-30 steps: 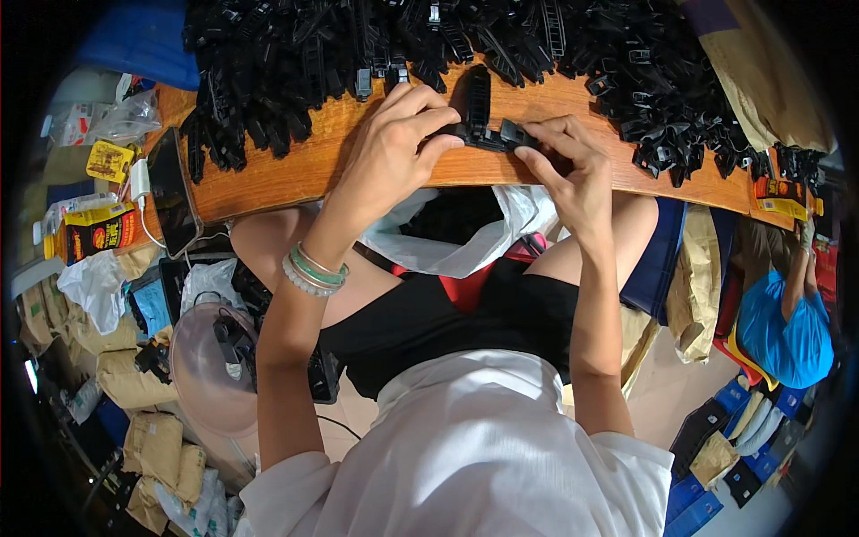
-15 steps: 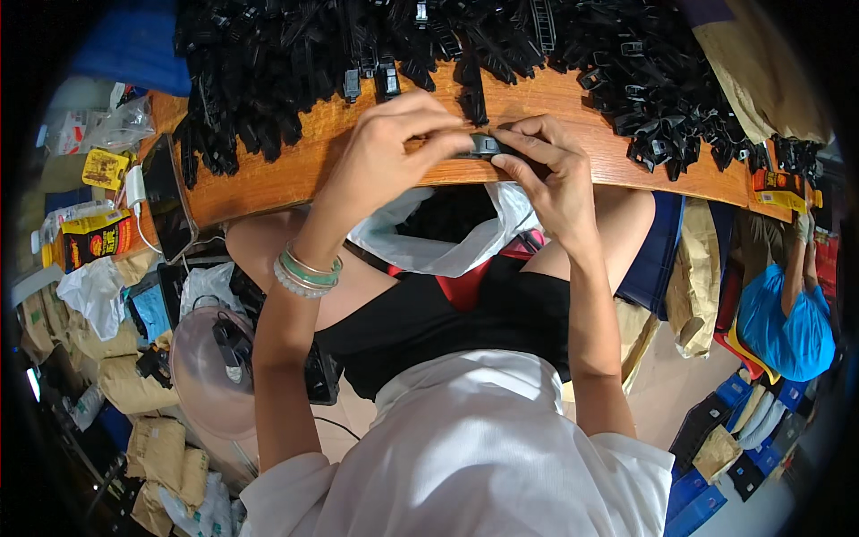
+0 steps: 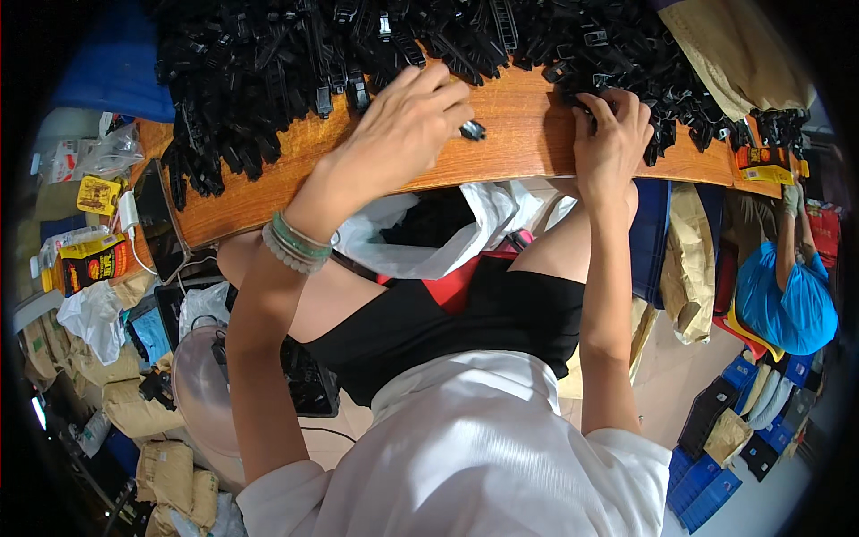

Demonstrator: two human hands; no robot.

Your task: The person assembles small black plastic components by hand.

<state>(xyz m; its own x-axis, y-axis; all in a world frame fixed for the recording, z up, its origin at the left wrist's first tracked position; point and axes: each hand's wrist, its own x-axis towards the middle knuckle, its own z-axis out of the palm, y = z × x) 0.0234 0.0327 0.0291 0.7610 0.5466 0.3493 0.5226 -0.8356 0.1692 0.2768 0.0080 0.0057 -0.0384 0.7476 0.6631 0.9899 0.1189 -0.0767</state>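
My left hand (image 3: 398, 130) is closed above the wooden table (image 3: 523, 121), its fingers curled downward. From under its fingers sticks out the end of a small black plastic buckle (image 3: 472, 131); the rest is covered by the hand. Farther right, my right hand (image 3: 614, 141) has its fingers bent at the near edge of a heap of black plastic buckle pieces (image 3: 626, 72). Its thumb and forefinger curl round something dark that I cannot make out. Another heap of black buckle straps (image 3: 259, 76) spreads across the far left of the table.
An open white plastic bag (image 3: 429, 259) lies between my knees below the table edge. At left are a phone (image 3: 167, 210) and a clear plastic stool (image 3: 210, 385). Brown paper sacks (image 3: 174, 474) lie on the floor. A person in blue (image 3: 787, 295) works at far right.
Both hands were together at a black buckle near the table's edge. Now they are apart: the left has moved over the table with the buckle, the right has gone rightward to the heap.
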